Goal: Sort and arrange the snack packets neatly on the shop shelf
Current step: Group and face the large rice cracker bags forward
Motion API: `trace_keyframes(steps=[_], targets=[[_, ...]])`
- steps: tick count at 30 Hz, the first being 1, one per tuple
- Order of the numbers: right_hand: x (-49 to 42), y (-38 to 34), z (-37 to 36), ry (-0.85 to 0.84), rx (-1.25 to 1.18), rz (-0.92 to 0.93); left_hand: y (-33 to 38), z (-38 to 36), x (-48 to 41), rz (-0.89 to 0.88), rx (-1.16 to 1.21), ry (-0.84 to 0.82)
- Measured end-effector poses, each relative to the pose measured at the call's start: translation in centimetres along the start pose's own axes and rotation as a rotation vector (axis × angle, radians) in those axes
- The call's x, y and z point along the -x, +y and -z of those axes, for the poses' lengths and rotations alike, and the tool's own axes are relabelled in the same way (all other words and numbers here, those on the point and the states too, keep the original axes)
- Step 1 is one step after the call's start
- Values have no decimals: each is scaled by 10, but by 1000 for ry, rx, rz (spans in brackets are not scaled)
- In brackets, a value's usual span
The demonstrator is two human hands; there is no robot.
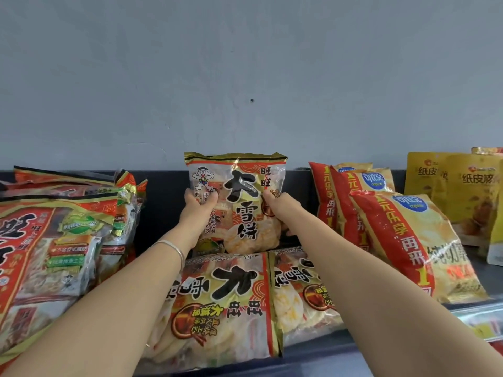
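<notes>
A gold-edged rice cracker packet, clear-windowed with bold black characters, is held upright at the back of the shelf, just behind two matching flat packets. It is gripped at both sides by the left hand and right hand, thumbs in front, arms outstretched.

Three gold-edged clear rice-cracker packets; three red-and-yellow crisp bags; at least three yellow pouches; left red packet pile uncountable.

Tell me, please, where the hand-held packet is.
Head view, centre: left hand and right hand hold the packet upright behind two flat packets, beside crisp bags.
</notes>
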State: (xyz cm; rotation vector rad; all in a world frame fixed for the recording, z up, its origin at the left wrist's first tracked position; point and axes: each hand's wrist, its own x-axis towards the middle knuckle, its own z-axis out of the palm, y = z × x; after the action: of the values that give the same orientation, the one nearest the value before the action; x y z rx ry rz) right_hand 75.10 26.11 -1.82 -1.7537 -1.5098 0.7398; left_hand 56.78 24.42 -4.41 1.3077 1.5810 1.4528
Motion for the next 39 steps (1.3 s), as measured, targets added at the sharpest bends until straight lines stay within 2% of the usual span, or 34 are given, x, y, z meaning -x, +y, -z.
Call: trace_keyframes(steps=[6,9,11,19,23,27,31,35,39], targets=[[18,-1,4,310,25,212,11,14,20,-157,-167,216],[36,-1,7,486,108,288,10,24,29,-249,-222,231],[46,1,5,504,144,328,9,28,35,-293,-258,200],[82,20,-1,381,195,310,-3,37,62,-327,-371,47],[91,29,0,231,282,242,-11,43,79,-348,-478,-85],[98,28,-5,65,255,200,-13,46,97,-337,-587,-160],[109,26,-5,-129,221,60,-17,49,115,-297,-743,-137],[113,30,-7,-200,163,41,-28,55,139,-238,-715,-131],[121,32,-14,-315,95,24,-44,62,163,-168,-783,17]])
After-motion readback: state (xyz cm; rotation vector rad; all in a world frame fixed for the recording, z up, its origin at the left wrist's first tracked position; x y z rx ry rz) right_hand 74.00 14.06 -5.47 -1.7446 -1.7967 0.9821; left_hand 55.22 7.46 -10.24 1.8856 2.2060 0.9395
